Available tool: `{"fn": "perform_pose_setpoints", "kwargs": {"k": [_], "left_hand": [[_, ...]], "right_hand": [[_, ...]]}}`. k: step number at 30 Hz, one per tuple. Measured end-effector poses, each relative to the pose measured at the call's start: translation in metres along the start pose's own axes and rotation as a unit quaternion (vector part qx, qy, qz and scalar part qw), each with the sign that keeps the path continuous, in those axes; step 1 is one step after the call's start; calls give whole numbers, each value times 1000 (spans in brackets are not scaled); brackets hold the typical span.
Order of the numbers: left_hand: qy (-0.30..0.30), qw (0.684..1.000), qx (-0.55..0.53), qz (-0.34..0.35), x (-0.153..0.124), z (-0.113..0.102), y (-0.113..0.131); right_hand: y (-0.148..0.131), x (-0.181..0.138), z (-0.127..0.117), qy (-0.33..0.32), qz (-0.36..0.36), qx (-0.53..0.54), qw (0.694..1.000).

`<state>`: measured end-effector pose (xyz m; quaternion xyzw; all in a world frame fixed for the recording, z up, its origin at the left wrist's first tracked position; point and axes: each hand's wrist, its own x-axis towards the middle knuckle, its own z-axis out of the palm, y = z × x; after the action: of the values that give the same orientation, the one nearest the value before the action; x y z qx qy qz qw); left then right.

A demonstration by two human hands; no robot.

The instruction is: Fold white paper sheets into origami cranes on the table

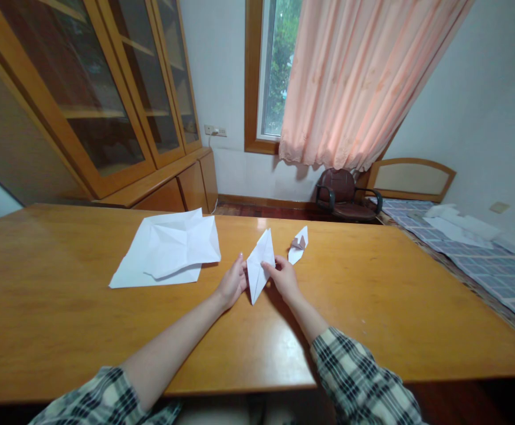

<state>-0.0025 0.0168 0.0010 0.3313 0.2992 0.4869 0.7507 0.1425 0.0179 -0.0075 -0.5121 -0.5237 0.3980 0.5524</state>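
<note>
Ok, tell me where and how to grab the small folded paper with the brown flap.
I'd pinch the small folded paper by its white near end, coming from the right. It is long and narrow with pointed ends, the brown flap sits mid-length, and the held paper diamond is on its left.

Folded paper: plain white, elongated diamond, several layers, crease lines on the face towards the camera, sharp point at the near end, far end tapering and leaning right. Held tilted between left hand at its left edge and right hand, thumb pressed on the face. Sits over the table near its middle; can't tell if the near tip touches.
</note>
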Motion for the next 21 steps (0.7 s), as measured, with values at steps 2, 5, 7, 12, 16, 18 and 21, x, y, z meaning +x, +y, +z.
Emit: {"fn": "perform_pose_setpoints", "kwargs": {"k": [2, 5, 7, 12, 16, 18, 21], "left_hand": [[-8, 1000, -24, -19, -1, 2, 2], [10, 1000, -4, -3, -2, 3, 1], [7, 999, 27, 16, -1, 2, -1], [-6, 993, 114, 33, 0, -2, -4], [26, 988, 148, 48, 0, -4, -3], [36, 987, 147, 52, 1, -5, -2], [30, 990, 127, 55, 2, -7, 0]], "right_hand": [[1, 1, 0, 5, -9, -11, 1000], [1, 1, -1, 11, -28, -36, 999], [1, 1, -1, 16, -39, -57, 997], [-3, -2, 0, 26, -67, -95, 993], [-8, -5, 5, 0, -71, -75, 995], [-11, -7, 6, -20, -66, -52, 996], [-13, -8, 2, -61, -45, -6, 997]]}}
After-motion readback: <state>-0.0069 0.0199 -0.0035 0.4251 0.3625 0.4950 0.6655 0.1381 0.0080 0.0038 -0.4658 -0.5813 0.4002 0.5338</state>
